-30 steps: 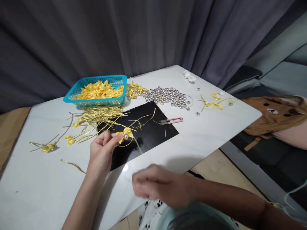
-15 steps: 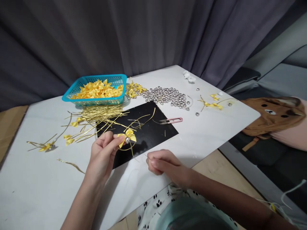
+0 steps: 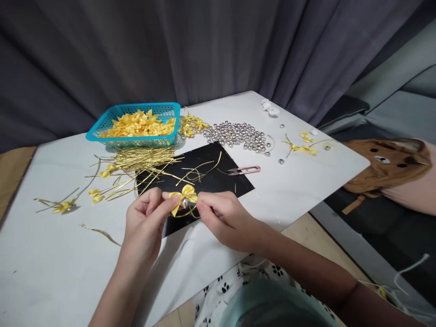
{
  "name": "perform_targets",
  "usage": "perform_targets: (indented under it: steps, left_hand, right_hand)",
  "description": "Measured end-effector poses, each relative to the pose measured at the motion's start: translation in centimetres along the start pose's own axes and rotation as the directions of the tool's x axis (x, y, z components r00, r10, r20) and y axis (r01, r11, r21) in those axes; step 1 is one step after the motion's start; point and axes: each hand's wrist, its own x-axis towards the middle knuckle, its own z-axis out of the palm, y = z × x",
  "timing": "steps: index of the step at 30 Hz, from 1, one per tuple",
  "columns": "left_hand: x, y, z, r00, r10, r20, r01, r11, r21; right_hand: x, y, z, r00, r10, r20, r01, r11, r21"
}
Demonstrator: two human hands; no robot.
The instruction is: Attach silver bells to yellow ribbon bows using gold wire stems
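Note:
A yellow satin ribbon bow (image 3: 187,190) with a small silver jingle bell (image 3: 185,203) at its centre is between my two hands, over the lower part of a black mat (image 3: 170,229). My left hand (image 3: 146,222) pinches the bow's left side between thumb and index finger. My right hand (image 3: 228,220) is closed, its thumb and index fingertip together at the bow's right edge. Whether they grip only the ribbon or a strand as well is hidden. A thin gold tie (image 3: 177,215) loops below the bow, partly covered by the fingers.
Behind stands a blue plastic basket (image 3: 132,141) of yellow bows, with gold ties (image 3: 146,157) piled before it. Silver bells (image 3: 238,135) lie to its right. Pink-handled thread snips (image 3: 250,170) rest by the mat. Finished-looking bow pieces (image 3: 303,149) lie at the right.
My right hand has come up and left from near the table's front edge to the bow's right side. My left hand keeps its pinch on the bow.

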Motion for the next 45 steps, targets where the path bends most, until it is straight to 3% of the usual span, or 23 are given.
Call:
perform_targets:
  steps: [15,22,35,45]
  left_hand:
    - [-0.5,0.1,-0.1,0.992,0.125,0.005,-0.125,0.986,0.107]
    - [-0.1,0.4,-0.1,0.998,-0.019,0.056,0.020,1.000,-0.008]
    - [0.0,0.4,-0.1,0.998,-0.064,0.017,0.064,0.998,0.007]
    - [0.0,-0.2,-0.8,0.995,0.097,0.033,-0.100,0.987,0.128]
  right_hand:
    - [0.7,-0.8,-0.6,0.992,0.114,0.048,-0.114,0.993,0.001]
    - [1.1,-0.7,-0.9,0.992,0.083,0.100,-0.084,0.996,0.005]
    - [1.0,-1.3,-1.5,0.980,0.140,0.144,-0.144,0.989,0.020]
    - [1.1,-2.4,-1.8,0.949,0.280,0.145,-0.277,0.960,-0.036]
